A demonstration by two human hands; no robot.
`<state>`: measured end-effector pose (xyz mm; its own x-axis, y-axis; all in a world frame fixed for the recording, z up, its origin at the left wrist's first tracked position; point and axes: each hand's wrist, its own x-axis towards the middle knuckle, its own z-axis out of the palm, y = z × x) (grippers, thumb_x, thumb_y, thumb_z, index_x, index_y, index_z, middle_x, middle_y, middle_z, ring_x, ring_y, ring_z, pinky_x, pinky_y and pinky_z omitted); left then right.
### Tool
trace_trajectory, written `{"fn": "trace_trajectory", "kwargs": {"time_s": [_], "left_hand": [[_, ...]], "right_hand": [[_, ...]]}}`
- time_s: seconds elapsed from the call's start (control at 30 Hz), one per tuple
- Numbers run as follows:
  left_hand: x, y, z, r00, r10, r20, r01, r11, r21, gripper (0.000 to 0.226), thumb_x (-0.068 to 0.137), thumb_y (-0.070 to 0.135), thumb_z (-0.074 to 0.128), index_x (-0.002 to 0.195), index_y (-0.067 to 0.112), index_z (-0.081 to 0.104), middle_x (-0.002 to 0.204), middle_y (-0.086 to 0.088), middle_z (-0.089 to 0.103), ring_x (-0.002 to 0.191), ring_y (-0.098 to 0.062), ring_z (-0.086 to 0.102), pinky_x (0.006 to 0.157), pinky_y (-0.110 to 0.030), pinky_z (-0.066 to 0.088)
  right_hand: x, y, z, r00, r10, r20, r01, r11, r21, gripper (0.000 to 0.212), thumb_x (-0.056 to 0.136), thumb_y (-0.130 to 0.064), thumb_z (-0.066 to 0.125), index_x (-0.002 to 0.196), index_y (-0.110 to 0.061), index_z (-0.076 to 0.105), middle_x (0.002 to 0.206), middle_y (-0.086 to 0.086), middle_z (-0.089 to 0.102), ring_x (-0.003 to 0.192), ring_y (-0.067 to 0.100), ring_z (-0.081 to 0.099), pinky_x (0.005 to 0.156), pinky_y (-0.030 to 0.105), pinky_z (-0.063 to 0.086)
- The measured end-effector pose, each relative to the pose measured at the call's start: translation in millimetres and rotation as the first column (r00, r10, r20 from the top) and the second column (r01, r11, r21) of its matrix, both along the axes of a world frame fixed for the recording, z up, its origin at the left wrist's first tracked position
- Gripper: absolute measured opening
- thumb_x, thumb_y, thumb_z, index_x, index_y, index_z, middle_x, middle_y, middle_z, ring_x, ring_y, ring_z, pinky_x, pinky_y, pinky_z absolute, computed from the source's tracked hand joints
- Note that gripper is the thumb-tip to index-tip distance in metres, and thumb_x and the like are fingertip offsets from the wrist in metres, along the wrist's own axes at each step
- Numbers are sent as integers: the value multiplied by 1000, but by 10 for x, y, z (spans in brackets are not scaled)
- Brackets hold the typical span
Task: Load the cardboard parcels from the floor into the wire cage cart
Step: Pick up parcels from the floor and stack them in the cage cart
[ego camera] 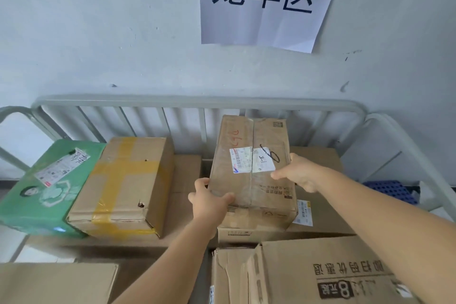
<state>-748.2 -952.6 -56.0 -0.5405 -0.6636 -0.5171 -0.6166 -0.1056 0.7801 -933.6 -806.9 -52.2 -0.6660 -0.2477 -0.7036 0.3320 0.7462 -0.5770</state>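
Cardboard parcels fill the lower half of the frame inside the wire cage cart (197,102), whose grey rail and vertical bars cross the middle of the frame against a pale wall.

Left to right: a green printed parcel (42,195) lies at the far left, touching a brown box bound with yellow tape (123,187) just beside it. At centre, the held parcel (254,163), a flattish carton with a white shipping label, sits tilted on top of other cartons. A large printed carton (320,276) occupies the lower right. A paper sign (269,0) hangs on the wall at upper centre.

Step in hand, as judged: placement of 1 parcel onto the stack in the cart; the floor is not in view, so how many parcels remain there cannot be told. The next move calls for settling the carton flat and stable on the boxes below, then letting go with both hands.

Hands: the left hand (209,201) grips the parcel's near left corner, thumb on top and fingers curled beneath. The right hand (299,171) holds the right edge, thumb lying across the top near the label, fingers wrapped round the side. Both hands are closed on the same parcel.
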Motion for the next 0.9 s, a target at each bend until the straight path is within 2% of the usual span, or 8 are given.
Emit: {"fn": "trace_trajectory", "kwargs": {"time_s": [0.13,0.3,0.47,0.53,0.63,0.8,0.83,0.9], "left_hand": [[-63,67,-79,1000,-13,23,13,1000,-8,67,77,18,77,130,24,36,125,-7,36,78,-14,53,87,-39,54],[-129,53,-64,993,-88,80,94,993,-67,73,77,23,78,135,23,33,128,-8,38,78,-15,52,90,-43,53],[-26,46,14,972,-212,104,223,968,-115,82,79,36,74,145,24,28,133,-6,50,106,-24,60,94,-45,52],[36,86,75,963,-249,107,263,955,-136,73,84,41,67,145,22,32,129,-3,54,109,-22,59,95,-44,51],[192,200,265,952,-294,81,304,941,-152,49,93,41,56,135,19,43,115,4,60,98,-16,60,88,-37,53],[543,471,563,928,-367,58,371,917,-144,57,98,47,43,142,10,38,123,-4,56,100,-18,50,85,-28,38],[622,532,608,921,-387,49,390,911,-130,59,97,49,41,141,10,40,128,-4,56,103,-17,49,87,-29,37],[789,658,671,901,-435,14,434,896,-93,71,93,61,40,145,13,38,142,-2,50,123,-17,48,103,-33,38]], "right_hand": [[-115,16,-117,999,41,1,-41,999,19,98,70,-14,84,149,-21,27,147,5,46,132,28,43,113,50,32],[-167,-14,-170,989,109,-99,-97,988,117,100,71,-17,84,150,-22,23,142,8,49,126,29,48,106,47,40],[-58,31,-85,982,149,-115,-130,979,154,103,76,-26,81,154,-19,14,152,9,38,134,31,41,110,47,36],[3,100,-16,981,170,-98,-155,978,141,100,78,-35,79,154,-19,16,156,8,33,138,31,37,113,48,33],[186,268,195,974,197,-109,-183,975,127,98,85,-41,71,155,-14,9,160,6,23,144,29,27,115,46,26],[645,757,635,943,246,-225,-215,964,156,90,90,-51,60,157,-16,10,162,3,20,145,26,26,116,43,27],[744,876,720,936,243,-256,-203,964,171,87,91,-51,59,157,-17,13,161,3,21,145,26,27,115,44,29],[947,1143,873,924,214,-317,-156,968,198,83,92,-51,58,156,-19,15,161,2,21,145,26,27,115,44,29]]}}
